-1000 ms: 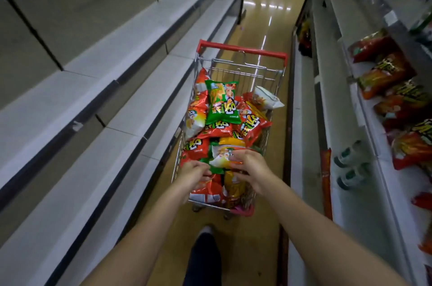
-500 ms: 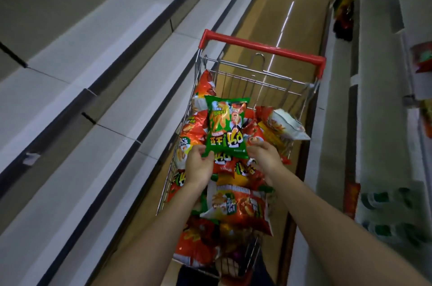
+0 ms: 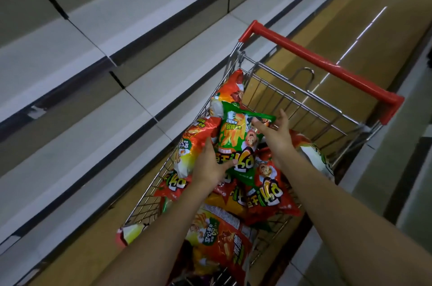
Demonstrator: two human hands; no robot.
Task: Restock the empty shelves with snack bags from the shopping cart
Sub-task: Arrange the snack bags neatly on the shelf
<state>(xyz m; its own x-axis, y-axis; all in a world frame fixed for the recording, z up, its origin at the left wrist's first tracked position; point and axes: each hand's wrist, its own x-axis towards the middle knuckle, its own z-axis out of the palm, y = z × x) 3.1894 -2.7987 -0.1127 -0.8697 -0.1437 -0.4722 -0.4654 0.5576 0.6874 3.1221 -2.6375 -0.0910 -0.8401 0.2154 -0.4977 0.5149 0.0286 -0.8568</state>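
Note:
A green snack bag (image 3: 236,136) is lifted just above the pile in the shopping cart (image 3: 304,101). My left hand (image 3: 210,164) grips its lower left corner, thumb across the front. At the bag's upper right edge my right hand (image 3: 275,136) holds it, thumb on the front and fingers stretched up behind. Beneath lie several red and orange snack bags (image 3: 268,185) that fill the cart basket. The cart's red handle (image 3: 322,63) is on the far side. Bare grey shelves (image 3: 93,35) run along the left.
The cart stands in a narrow aisle with a shiny tan floor (image 3: 350,16). Another shelf unit's lower boards (image 3: 411,168) close in on the right. One red bag (image 3: 127,235) pokes out over the cart's near left rim.
Both hands left the near bags and picked up the green bag from the pile. It is now raised and tilted left, and the view has swung toward the left shelves.

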